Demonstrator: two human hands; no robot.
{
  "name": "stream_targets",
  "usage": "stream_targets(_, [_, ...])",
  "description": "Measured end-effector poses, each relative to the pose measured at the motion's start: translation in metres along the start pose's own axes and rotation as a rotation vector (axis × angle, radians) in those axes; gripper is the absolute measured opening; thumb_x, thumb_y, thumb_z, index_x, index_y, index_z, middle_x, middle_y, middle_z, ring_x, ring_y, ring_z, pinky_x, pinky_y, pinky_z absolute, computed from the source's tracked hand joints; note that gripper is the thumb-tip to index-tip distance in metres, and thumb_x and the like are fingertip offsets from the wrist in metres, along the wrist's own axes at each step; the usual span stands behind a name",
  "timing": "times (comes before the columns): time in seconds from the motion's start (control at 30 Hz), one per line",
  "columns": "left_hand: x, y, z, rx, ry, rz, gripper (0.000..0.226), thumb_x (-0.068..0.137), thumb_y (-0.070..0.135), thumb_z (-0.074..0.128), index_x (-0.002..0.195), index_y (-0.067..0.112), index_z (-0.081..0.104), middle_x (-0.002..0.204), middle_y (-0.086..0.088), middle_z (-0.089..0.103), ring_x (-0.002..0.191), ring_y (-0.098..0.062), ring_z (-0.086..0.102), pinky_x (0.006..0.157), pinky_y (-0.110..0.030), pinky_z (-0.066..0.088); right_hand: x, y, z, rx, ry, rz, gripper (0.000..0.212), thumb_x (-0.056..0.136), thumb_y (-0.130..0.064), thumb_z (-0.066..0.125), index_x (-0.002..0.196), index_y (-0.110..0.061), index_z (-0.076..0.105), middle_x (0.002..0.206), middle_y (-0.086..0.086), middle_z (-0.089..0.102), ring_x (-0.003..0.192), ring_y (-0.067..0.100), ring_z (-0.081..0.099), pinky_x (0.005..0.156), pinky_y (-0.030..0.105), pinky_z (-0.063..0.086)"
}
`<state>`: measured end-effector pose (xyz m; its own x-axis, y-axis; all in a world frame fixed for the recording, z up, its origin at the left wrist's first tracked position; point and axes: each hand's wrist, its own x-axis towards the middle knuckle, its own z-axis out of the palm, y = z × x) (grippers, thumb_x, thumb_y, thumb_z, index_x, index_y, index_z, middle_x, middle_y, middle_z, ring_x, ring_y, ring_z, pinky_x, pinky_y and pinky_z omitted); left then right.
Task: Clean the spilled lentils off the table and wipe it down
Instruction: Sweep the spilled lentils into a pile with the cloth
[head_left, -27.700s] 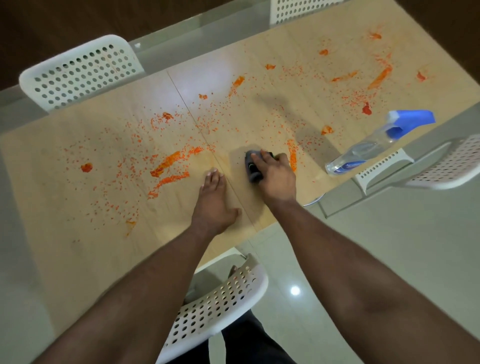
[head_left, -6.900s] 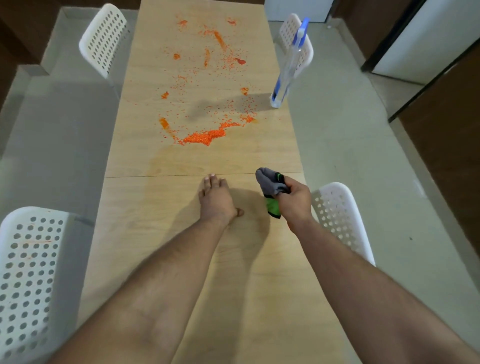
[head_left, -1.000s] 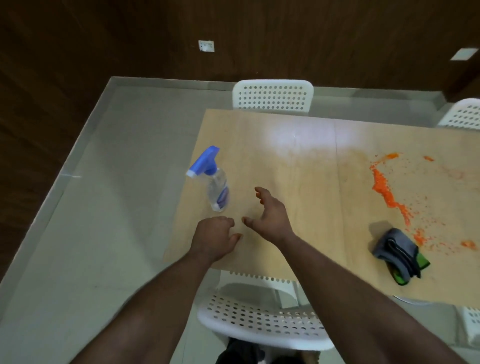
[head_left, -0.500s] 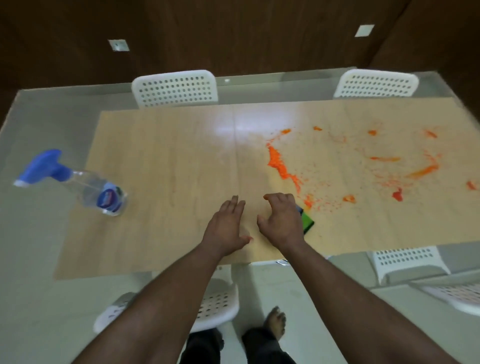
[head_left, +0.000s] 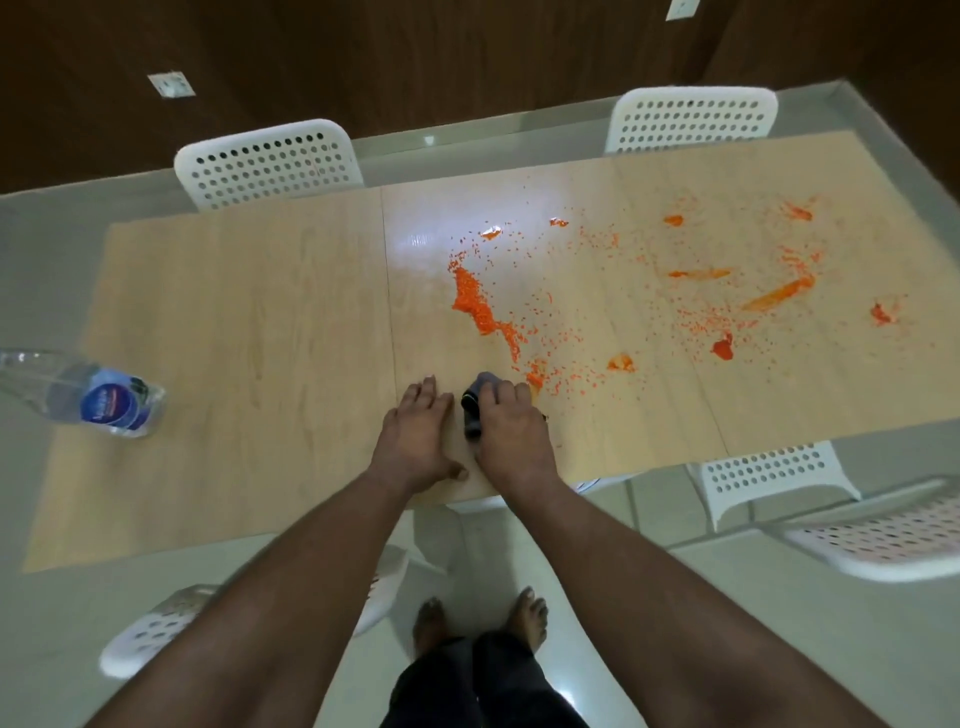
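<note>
A: Which step is this?

B: Sweeping lentils, I'd say. The right hand (head_left: 511, 434) has its fingers curled over the cloth (head_left: 475, 402), holding it on the table (head_left: 249, 322). The left hand (head_left: 418, 441) lies flat just left of the cloth, fingers straight.

A: And the lentils (head_left: 475, 304)?

B: The thick heap is just beyond the cloth, the rest scattered to its right. The bottle (head_left: 104, 397) lies far left of it.

A: Next?

B: Probably pushing the cloth through that heap, gathering rather than scattering.
</note>
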<state>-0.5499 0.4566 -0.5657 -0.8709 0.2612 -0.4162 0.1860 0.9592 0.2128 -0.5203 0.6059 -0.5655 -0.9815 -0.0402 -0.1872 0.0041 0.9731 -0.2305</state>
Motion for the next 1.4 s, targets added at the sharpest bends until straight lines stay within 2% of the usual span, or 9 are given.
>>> stream_targets(0.2, [0.005,0.005,-0.001,0.000,0.013,0.002,0.128,0.058,0.055,0.094,0.165,0.028,0.027,0.177,-0.002,0.004,0.161,-0.029,0.006,0.123,-0.051,0.027,0.003,0.012,0.002,0.025,0.036,-0.049,0.054,0.097,-0.012,0.058,0.149,-0.011,0.042,0.138,0.010,0.053,0.126,0.029,0.044,0.086,0.035,0.050])
stream_targets(0.3, [0.006,0.006,-0.001,0.002,0.001,0.026,0.126,0.061,0.051,0.092,0.165,0.025,0.026,0.177,-0.003,0.003,0.162,-0.026,0.003,0.125,-0.050,0.024,0.012,0.028,-0.004,0.270,0.052,0.029,0.058,0.092,-0.009,0.059,0.149,-0.020,0.053,0.127,0.006,0.062,0.120,0.028,0.049,0.083,0.035,0.046])
stream_targets(0.43, [0.007,0.013,0.001,-0.019,0.023,0.010,0.112,0.074,0.060,0.081,0.165,0.024,0.027,0.177,-0.004,0.004,0.162,-0.025,0.003,0.127,-0.048,0.020,0.008,0.047,-0.011,0.557,0.220,0.189,0.043,0.086,-0.009,0.062,0.124,-0.025,0.073,0.109,0.001,0.074,0.099,0.024,0.065,0.072,0.028,0.041])
stream_targets(0.57, [0.014,0.023,0.001,-0.022,0.028,0.040,0.110,0.077,0.055,0.080,0.166,0.023,0.024,0.177,-0.007,0.000,0.163,-0.027,-0.001,0.129,-0.045,0.016,-0.022,0.051,-0.008,0.457,0.243,0.199,0.053,0.084,-0.008,0.059,0.134,-0.022,0.065,0.119,0.004,0.067,0.108,0.027,0.058,0.076,0.037,0.050])
stream_targets(0.8, [0.027,0.027,0.001,-0.053,-0.004,0.121,0.106,0.076,0.042,0.077,0.166,0.027,0.023,0.177,-0.006,-0.003,0.163,-0.025,-0.005,0.130,-0.047,0.011,-0.069,0.040,0.035,0.049,0.213,0.079,0.085,0.058,-0.007,0.085,0.140,-0.018,0.064,0.107,0.008,0.063,0.098,0.030,0.053,0.056,0.034,0.046])
stream_targets(0.93, [0.031,0.026,0.009,-0.025,0.024,0.135,0.101,0.083,0.056,0.070,0.166,0.025,0.023,0.177,-0.006,-0.003,0.163,-0.024,-0.007,0.130,-0.047,0.007,-0.061,0.055,0.044,-0.010,0.193,0.099,0.072,0.071,-0.012,0.081,0.140,-0.019,0.065,0.112,0.011,0.061,0.103,0.033,0.053,0.066,0.040,0.053])
stream_targets(1.03, [0.036,0.030,0.013,-0.008,0.047,0.131,0.102,0.086,0.063,0.068,0.166,0.022,0.020,0.177,-0.006,-0.004,0.163,-0.024,-0.007,0.131,-0.050,0.007,-0.026,0.082,0.023,0.006,0.206,0.195,0.053,0.086,-0.027,0.061,0.139,-0.023,0.065,0.115,0.011,0.062,0.107,0.036,0.056,0.071,0.042,0.057])
stream_targets(1.2, [0.041,0.040,0.019,0.005,0.052,0.105,0.109,0.085,0.070,0.065,0.166,0.017,0.017,0.177,-0.007,-0.004,0.163,-0.026,-0.008,0.129,-0.057,0.006,0.029,0.120,-0.025,0.088,0.150,0.308,0.052,0.100,-0.028,0.058,0.152,-0.030,0.052,0.133,0.010,0.057,0.129,0.033,0.044,0.089,0.044,0.054])
stream_targets(1.4, [0.044,0.048,0.016,-0.026,0.065,0.120,0.109,0.084,0.063,0.070,0.166,0.016,0.016,0.177,-0.008,-0.004,0.162,-0.029,-0.005,0.130,-0.055,0.008,-0.022,0.092,-0.014,0.078,0.223,0.212,0.058,0.087,-0.030,0.045,0.142,-0.023,0.063,0.119,0.009,0.063,0.114,0.033,0.055,0.069,0.039,0.056])
